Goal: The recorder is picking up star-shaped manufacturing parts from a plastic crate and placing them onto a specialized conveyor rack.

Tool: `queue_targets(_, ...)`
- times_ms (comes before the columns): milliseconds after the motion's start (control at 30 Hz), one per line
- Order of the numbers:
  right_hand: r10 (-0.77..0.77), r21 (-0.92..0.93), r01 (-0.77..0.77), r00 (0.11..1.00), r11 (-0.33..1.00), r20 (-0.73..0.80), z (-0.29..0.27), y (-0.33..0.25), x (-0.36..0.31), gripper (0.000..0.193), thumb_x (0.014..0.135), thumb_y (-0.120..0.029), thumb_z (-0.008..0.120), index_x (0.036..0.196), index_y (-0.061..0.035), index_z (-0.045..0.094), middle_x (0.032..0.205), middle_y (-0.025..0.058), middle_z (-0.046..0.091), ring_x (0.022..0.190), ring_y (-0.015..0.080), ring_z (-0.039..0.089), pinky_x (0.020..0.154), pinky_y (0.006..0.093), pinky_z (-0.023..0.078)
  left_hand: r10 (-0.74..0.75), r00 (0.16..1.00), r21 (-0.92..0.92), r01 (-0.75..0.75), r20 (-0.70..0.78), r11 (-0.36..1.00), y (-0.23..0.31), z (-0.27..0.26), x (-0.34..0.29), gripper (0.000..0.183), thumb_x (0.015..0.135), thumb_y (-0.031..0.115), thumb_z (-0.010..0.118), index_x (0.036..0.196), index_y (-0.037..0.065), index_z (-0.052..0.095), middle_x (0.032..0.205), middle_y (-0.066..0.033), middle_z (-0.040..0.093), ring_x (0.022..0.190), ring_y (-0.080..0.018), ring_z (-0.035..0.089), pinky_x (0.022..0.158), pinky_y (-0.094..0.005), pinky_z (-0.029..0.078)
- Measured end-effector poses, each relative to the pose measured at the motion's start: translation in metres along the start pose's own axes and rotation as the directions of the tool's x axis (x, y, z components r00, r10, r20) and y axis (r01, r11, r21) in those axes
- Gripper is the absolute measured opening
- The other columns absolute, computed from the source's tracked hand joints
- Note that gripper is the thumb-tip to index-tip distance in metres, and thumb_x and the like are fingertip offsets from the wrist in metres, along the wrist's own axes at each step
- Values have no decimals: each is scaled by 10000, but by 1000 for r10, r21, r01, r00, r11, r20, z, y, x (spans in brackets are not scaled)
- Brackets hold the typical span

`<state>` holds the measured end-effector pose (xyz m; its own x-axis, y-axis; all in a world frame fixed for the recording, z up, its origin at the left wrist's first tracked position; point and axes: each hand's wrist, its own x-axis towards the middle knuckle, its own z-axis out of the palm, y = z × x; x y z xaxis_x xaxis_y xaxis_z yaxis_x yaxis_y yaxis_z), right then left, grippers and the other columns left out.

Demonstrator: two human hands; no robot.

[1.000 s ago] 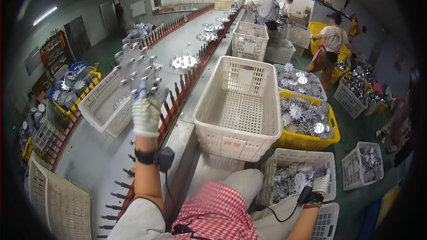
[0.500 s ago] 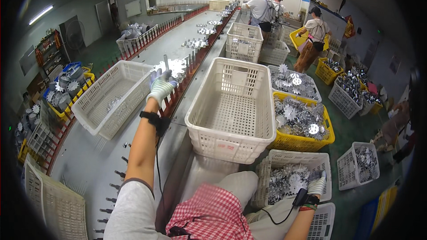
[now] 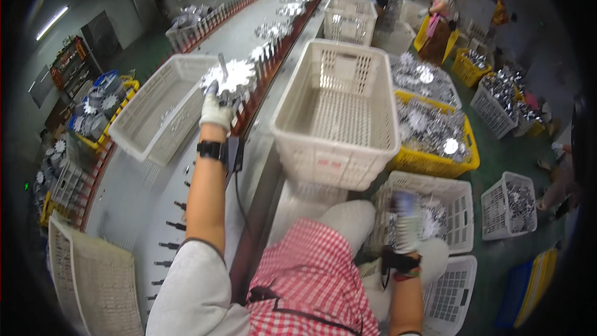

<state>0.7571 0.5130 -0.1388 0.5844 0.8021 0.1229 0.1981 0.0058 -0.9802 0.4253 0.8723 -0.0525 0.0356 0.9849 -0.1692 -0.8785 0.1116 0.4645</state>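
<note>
My left hand (image 3: 216,111), in a pale glove with grey fingertips, is at a bright toothed metal disc (image 3: 235,76) beside the belt's row of pegs. The thumb side shows at the disc's edge, and the other fingers are hidden behind or under it. A thin metal rod (image 3: 222,66) stands up from the disc. My right hand (image 3: 405,218), also gloved, is smeared by motion above a white basket (image 3: 461,214) of loose toothed metal pieces (image 3: 432,218). Its fingers cannot be made out.
An empty-looking white crate (image 3: 339,149) stands right of the belt, and a shallower white crate (image 3: 134,143) lies on it. A yellow basket (image 3: 444,165) of metal parts sits at the right. Further toothed discs (image 3: 273,30) line the belt. A co-worker (image 3: 438,15) stands far right.
The view has tipped downward. My right hand has moved left and up over the basket, blurring. My left hand stays by the toothed disc, its fingers now lower around its near side.
</note>
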Motion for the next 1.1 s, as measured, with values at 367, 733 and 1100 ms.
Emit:
queue_targets(367,212,-200,-69,353,977,911,256,25,-155,595,772,-320,529,1182,66,338,1127,241,471,1061,337,458,882,342,373,125,983,75,-116,-136,990,22,-16,-53,277,730,235,600,973,116,537,924,-80,559,844,-266,511,749,-426,419)
queue_targets(733,2,-18,171,90,985,996,262,46,-152,251,756,-201,513,917,-11,550,794,185,589,738,322,582,663,370,455,273,932,584,-361,237,727,94,-97,-108,595,728,-161,446,1255,79,309,1095,-58,505,947,-132,488,836,-281,426)
queue_targets(1100,289,571,-496,861,654,418,103,-73,-94,235,850,-207,490,1009,-43,542,668,16,543,551,72,509,501,183,409,384,605,427,-781,698,455,32,54,-186,412,781,129,558,1163,36,434,1196,-128,442,1075,-235,449,861,-357,414)
